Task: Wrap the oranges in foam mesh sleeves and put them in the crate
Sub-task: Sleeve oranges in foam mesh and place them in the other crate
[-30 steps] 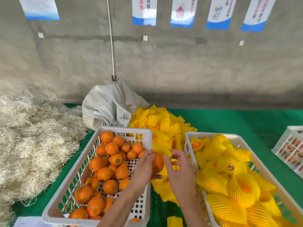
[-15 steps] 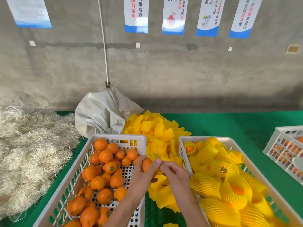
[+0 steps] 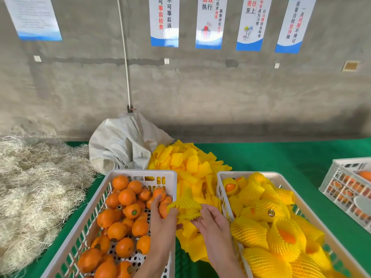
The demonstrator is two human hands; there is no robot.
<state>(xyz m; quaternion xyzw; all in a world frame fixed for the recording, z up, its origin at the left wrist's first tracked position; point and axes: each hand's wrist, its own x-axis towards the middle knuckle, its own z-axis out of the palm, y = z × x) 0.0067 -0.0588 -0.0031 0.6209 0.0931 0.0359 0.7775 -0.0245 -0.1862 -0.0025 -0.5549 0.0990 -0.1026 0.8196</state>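
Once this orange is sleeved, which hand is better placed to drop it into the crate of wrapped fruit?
Right. The right hand lies beside the crate of wrapped fruit; the left hand, gripping the orange, is over the other crate.

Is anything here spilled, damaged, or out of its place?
Nothing looks damaged. The loose yellow foam mesh sleeves spill from the grey woven sack over the green table cover, between the two white plastic crates. This looks like the working supply.

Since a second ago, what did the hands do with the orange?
The left hand kept its orange, and the right hand brought a yellow foam sleeve up over it; a second ago the orange was bare. Both white crates and the sleeve pile stayed put.
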